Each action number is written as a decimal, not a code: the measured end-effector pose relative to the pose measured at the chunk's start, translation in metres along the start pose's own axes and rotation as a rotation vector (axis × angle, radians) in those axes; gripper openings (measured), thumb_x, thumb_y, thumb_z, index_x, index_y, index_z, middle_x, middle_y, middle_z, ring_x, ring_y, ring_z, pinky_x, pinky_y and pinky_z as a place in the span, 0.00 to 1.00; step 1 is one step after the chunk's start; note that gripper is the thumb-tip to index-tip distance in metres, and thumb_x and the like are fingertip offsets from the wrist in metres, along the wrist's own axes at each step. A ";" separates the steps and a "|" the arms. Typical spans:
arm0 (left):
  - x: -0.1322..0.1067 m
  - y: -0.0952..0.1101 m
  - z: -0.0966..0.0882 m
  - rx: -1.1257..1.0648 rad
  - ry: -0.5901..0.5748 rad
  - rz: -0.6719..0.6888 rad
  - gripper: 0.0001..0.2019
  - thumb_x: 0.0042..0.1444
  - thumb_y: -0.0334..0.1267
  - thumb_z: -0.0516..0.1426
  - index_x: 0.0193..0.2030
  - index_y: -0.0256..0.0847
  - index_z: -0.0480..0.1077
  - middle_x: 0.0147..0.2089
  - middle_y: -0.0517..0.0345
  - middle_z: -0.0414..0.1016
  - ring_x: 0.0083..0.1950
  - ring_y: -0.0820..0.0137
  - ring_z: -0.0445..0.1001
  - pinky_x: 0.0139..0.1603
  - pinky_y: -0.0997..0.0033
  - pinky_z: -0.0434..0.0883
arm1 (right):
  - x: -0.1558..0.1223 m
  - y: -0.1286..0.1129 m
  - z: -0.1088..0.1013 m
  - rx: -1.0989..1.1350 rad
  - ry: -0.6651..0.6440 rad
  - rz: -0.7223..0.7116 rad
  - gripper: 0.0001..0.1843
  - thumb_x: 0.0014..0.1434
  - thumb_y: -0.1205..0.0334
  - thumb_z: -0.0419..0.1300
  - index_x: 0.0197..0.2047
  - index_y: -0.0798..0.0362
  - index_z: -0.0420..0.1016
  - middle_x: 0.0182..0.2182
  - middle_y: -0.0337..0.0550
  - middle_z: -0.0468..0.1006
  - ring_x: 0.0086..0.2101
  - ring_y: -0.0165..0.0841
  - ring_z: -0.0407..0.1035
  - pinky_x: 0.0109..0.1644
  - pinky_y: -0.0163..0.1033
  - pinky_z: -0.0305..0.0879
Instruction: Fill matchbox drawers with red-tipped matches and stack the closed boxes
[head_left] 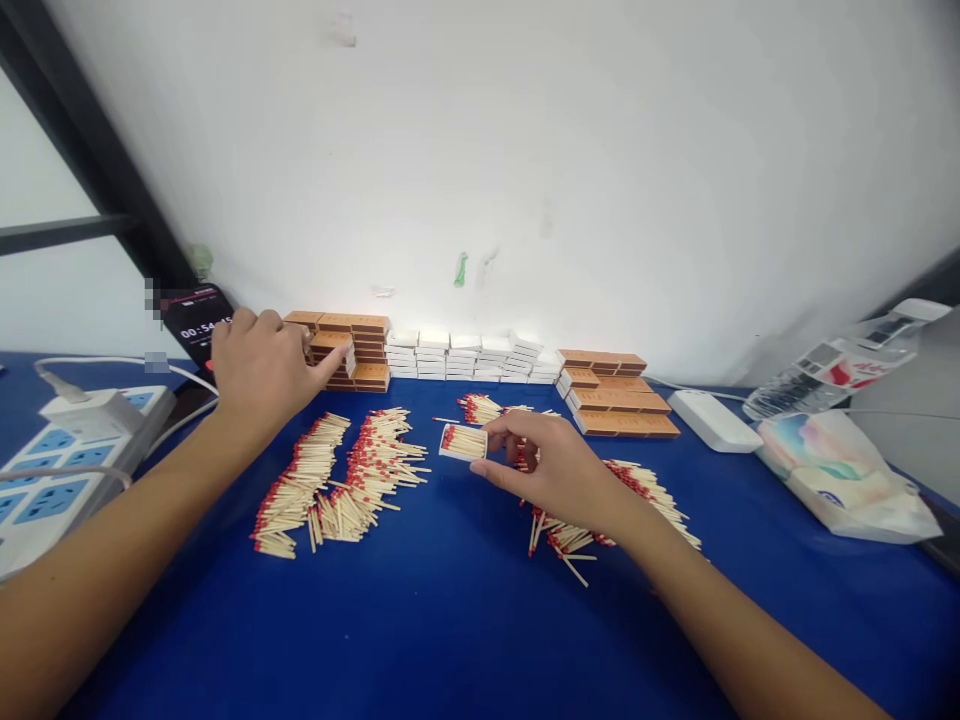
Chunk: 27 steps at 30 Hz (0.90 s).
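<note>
My right hand (551, 465) pinches a white matchbox tray (463, 442) at its right end, above the blue table. Matches with red heads lie side by side inside the tray, heads to the left. At the stack of brown matchboxes (371, 350) on the left, my left hand (266, 365) has its thumb and fingers around the two ends of a brown matchbox (330, 341). Fanned rows of loose matches (367, 480) lie on the table between my arms. More loose matches (649, 490) lie partly hidden behind my right hand and forearm.
Stacked white trays (463, 357) line the wall, beside another brown matchbox stack (622, 410). To the right are a white adapter (714, 420), a tissue pack (844, 475) and a tilted plastic bottle (832, 365). A power strip (75, 450) with cables and a phone (196, 325) stand left.
</note>
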<state>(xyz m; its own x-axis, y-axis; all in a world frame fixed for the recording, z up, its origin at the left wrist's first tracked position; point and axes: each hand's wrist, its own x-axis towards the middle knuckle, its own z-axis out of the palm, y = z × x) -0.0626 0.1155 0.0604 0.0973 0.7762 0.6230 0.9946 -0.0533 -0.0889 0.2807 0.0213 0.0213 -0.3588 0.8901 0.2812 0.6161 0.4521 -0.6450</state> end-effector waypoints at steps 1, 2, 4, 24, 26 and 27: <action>0.001 0.001 0.001 0.001 -0.010 -0.001 0.34 0.69 0.66 0.51 0.48 0.33 0.81 0.44 0.36 0.78 0.56 0.41 0.72 0.57 0.44 0.66 | 0.000 0.000 0.000 -0.003 0.006 -0.002 0.13 0.66 0.47 0.71 0.44 0.47 0.80 0.36 0.41 0.81 0.35 0.35 0.71 0.38 0.43 0.66; 0.002 0.001 0.002 -0.001 -0.012 -0.003 0.34 0.69 0.66 0.51 0.47 0.33 0.81 0.44 0.35 0.78 0.55 0.41 0.72 0.57 0.43 0.66 | 0.000 0.000 -0.001 -0.006 0.011 -0.002 0.13 0.66 0.48 0.71 0.44 0.47 0.80 0.36 0.40 0.81 0.35 0.35 0.71 0.37 0.43 0.66; 0.003 0.001 0.005 -0.017 0.006 -0.008 0.33 0.68 0.66 0.51 0.46 0.34 0.81 0.43 0.36 0.78 0.55 0.42 0.72 0.56 0.42 0.66 | 0.000 0.000 -0.002 -0.009 0.008 -0.005 0.13 0.66 0.47 0.71 0.44 0.47 0.80 0.36 0.41 0.81 0.35 0.35 0.71 0.37 0.43 0.65; 0.011 -0.018 -0.025 -0.018 -0.036 -0.154 0.45 0.72 0.68 0.45 0.67 0.21 0.70 0.60 0.29 0.75 0.62 0.41 0.68 0.60 0.46 0.65 | 0.000 -0.002 -0.003 -0.012 -0.010 -0.015 0.13 0.66 0.49 0.71 0.43 0.48 0.78 0.36 0.41 0.80 0.36 0.35 0.71 0.39 0.43 0.66; 0.012 -0.024 -0.025 -0.016 -0.097 -0.199 0.45 0.68 0.69 0.51 0.63 0.20 0.73 0.53 0.31 0.79 0.56 0.42 0.72 0.56 0.47 0.66 | 0.001 -0.001 -0.002 -0.014 -0.018 -0.009 0.13 0.66 0.48 0.71 0.44 0.48 0.79 0.37 0.41 0.80 0.35 0.35 0.71 0.38 0.43 0.67; 0.013 -0.026 -0.024 -0.016 -0.116 -0.212 0.43 0.67 0.68 0.52 0.61 0.21 0.74 0.49 0.34 0.79 0.53 0.43 0.73 0.54 0.47 0.66 | 0.001 -0.001 -0.002 -0.010 -0.020 -0.009 0.13 0.66 0.48 0.71 0.45 0.48 0.79 0.37 0.42 0.81 0.35 0.35 0.71 0.38 0.43 0.67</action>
<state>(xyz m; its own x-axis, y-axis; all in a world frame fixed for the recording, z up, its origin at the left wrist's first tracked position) -0.0863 0.1118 0.0896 -0.1180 0.8378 0.5330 0.9928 0.1097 0.0473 0.2815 0.0216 0.0237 -0.3786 0.8846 0.2722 0.6198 0.4607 -0.6352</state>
